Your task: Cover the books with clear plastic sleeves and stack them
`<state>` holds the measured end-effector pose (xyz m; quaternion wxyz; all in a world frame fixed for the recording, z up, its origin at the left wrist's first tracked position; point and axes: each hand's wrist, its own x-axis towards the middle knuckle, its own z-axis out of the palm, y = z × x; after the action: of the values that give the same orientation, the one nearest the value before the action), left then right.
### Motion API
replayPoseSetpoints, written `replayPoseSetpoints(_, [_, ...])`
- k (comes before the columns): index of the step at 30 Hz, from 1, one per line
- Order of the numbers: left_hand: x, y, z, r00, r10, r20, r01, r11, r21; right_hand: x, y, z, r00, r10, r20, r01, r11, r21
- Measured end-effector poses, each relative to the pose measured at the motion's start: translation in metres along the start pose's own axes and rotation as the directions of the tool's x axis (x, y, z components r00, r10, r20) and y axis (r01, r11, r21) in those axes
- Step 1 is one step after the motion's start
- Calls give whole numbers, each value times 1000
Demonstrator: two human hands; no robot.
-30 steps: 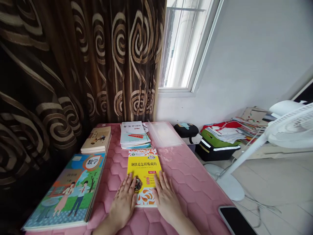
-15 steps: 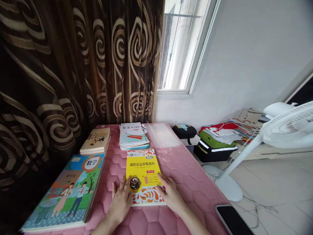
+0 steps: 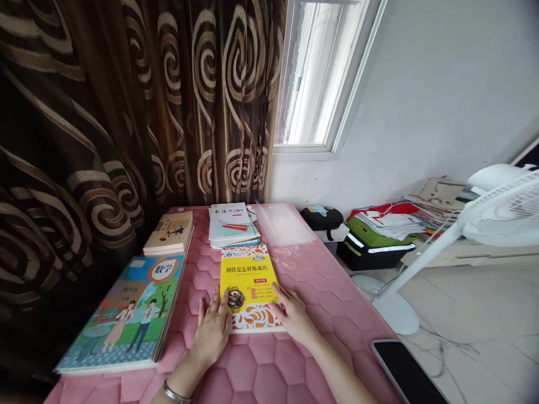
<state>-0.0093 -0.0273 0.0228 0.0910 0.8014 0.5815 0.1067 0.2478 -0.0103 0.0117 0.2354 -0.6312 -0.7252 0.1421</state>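
A yellow paperback book with orange leaf patterns and Chinese lettering lies flat, face up, on the pink quilted table cover. My left hand rests along its left edge, fingers stretched out and fingertips touching the cover. On the opposite side my right hand lies with fingers extended, their tips over the lower right edge. Just beyond the book sits a pile of thin books, a white and teal calligraphy workbook on top. To the left is a stack of large textbooks topped by a blue-green maths one.
Small tan books stand behind the maths stack. Clear plastic sheets lie at the far right corner. A phone is at the right edge. Beyond are a white fan, a black-green box and a patterned curtain.
The view has shifted slightly, so the table and books appear higher in the picture. A bracelet on my left wrist has come into view. Both hands stay at the yellow book's edges.
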Motion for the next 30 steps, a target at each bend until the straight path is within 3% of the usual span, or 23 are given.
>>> replayPoseSetpoints(4, [-6,-2,4,993,-13,-116,19,999,48,-6,-2,-2,999,33,-13,-33,999,-24])
replayPoseSetpoints(8, [-18,7,1,973,5,-230,2,1000,29,-27,-18,-4,992,65,-108,-75,994,-83])
replayPoseSetpoints(12, [-24,30,-4,964,204,-170,-208,978,-10,-48,-51,-1,994,-52,-97,40,992,-122])
replayPoseSetpoints(17, [-15,39,-2,972,185,-146,-197,978,-71,-50,-70,9,995,-74,-68,66,991,-113])
replayPoseSetpoints(23, [-14,25,-1,944,207,-257,-231,971,-68,-49,-53,10,977,-113,-183,96,990,-102])
replayPoseSetpoints(30, [-27,-18,-10,935,183,-303,-186,982,21,-59,-2,-5,959,-60,-276,44,997,-64])
